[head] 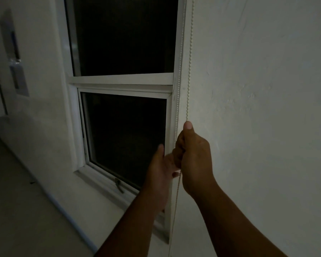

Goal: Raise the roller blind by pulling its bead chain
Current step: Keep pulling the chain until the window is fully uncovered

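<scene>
White beads run in two strands down the right side of the window (pixel 122 38), and your right hand (pixel 193 156) has its fingers curled tight around the chain (pixel 190 58), thumb pressed on top where the outer strand enters your fist. Your left hand (pixel 159 169) sits just beside and below it, touching it, fingers loosely curved toward the strand that hangs on down past your wrists; whether those fingers actually pinch the beads you cannot tell from here, since the right hand covers the spot. As for the blind itself, none of its fabric shows over either dark pane, upper or lower, so it is either already drawn well up out of view or rolled near the top, beyond the frame edge. That suggests most of the lift is done, though the roller is not visible and you cannot confirm it. What is left, as far as I can judge, is to finish this pull, check the top, then let the chain hang free against the wall (pixel 258 89).
</scene>
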{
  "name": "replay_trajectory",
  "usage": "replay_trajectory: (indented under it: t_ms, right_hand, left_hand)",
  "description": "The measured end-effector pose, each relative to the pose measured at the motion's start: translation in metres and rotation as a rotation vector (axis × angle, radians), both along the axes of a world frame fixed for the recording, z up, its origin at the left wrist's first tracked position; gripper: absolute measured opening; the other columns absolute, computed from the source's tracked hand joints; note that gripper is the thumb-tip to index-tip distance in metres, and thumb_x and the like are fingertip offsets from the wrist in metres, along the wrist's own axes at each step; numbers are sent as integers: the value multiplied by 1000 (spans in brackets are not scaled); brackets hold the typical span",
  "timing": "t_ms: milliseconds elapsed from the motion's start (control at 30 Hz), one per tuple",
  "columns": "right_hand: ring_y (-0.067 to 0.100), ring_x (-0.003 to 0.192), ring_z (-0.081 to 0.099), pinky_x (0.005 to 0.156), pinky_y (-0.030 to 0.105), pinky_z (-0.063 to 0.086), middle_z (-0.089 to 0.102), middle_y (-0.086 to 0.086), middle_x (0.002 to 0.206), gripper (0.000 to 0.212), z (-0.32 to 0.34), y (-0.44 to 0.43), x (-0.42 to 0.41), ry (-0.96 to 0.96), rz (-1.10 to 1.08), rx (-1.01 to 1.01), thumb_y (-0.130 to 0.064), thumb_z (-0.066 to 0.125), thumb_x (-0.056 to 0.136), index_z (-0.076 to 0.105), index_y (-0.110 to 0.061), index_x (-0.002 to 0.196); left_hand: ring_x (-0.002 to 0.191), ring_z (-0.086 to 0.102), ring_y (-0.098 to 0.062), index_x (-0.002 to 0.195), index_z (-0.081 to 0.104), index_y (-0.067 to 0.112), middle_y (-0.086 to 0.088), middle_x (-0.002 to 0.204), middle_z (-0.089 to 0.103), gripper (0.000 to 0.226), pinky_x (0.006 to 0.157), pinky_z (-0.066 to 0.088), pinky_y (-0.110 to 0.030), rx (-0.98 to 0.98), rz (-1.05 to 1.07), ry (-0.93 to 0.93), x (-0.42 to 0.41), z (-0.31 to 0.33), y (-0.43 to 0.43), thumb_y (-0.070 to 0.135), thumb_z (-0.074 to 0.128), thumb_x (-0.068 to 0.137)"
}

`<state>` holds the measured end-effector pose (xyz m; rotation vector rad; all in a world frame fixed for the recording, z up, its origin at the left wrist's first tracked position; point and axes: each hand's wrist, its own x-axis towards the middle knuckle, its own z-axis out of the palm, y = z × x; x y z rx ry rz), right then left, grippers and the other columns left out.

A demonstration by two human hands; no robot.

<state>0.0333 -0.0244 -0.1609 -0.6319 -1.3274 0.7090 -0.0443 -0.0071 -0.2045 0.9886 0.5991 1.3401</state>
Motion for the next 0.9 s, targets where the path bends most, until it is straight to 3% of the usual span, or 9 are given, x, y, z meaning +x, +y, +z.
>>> replay_trajectory:
  t_ms: [67, 167, 267, 400, 500, 600, 733, 900]
  right_hand:
    - [0, 39, 38, 42, 15, 34, 44, -11, 41, 57, -7, -1, -1, -45, -33, 23, -49, 35, 97, 46, -27, 46]
    - [-1, 40, 43, 42, 14, 35, 50, -9, 44, 57, -17, -3, -2, -65, -33, 3, -51, 32, 96, 59, -22, 56]
    - [-1, 37, 38, 41, 13, 33, 47, -12, 41, 57, -25, -7, -3, -46, 0, -28, -49, 33, 99, 54, -34, 48]
    - [0, 36, 34, 40, 14, 32, 43, -10, 39, 54, -33, -11, -4, -57, -35, -81, -58, 33, 90, 48, -35, 44]
    - [0, 36, 34, 40, 13, 32, 43, -11, 39, 53, -32, -12, -5, -53, -21, -79, -57, 33, 90, 47, -35, 44]
    - [0, 37, 36, 42, 12, 33, 44, -13, 40, 57, -35, -10, -7, -70, -38, -34, -44, 32, 99, 47, -34, 45]
    - [0, 37, 37, 42, 12, 31, 45, -11, 40, 61, -42, -9, -10, -79, -85, -49, -23, 30, 104, 47, -33, 46]
    - [5, 43, 37, 44, 14, 32, 44, -5, 47, 50, -36, -13, -4, -128, -88, -39, -28, 35, 103, 48, -13, 57]
  left_hand:
    - [120, 61, -22, 106, 75, 20, -9, 119, 72, 60, 112, 32, -46, 54, -74, -12, -5, 13, 4, 58, 31, 95]
    - [110, 67, -22, 112, 71, 12, -8, 110, 75, 68, 104, 40, -44, 205, -55, 116, -9, 42, 4, 62, 30, 93]
    - [97, 69, -24, 109, 70, 9, -9, 97, 75, 64, 90, 45, -41, 359, 12, 144, -7, 75, -2, 59, 34, 90]
    - [86, 70, -21, 104, 68, 13, -2, 87, 74, 47, 78, 51, -36, 526, 85, 139, -5, 106, -7, 49, 40, 93]
    - [64, 62, -14, 102, 65, 10, 1, 72, 66, 38, 57, 49, -27, 561, 94, 86, -1, 115, -8, 42, 45, 96]
    - [47, 41, -4, 96, 62, 11, 9, 59, 52, 26, 43, 34, -19, 557, 162, 23, 9, 111, -8, 31, 45, 99]
    - [45, 37, -3, 94, 62, 14, 14, 55, 49, 22, 41, 31, -17, 554, 296, -4, 15, 104, -6, 25, 44, 101]
    - [46, 36, -1, 88, 63, 19, 16, 55, 48, 22, 41, 31, -16, 559, 387, -19, 14, 104, -2, 24, 46, 100]
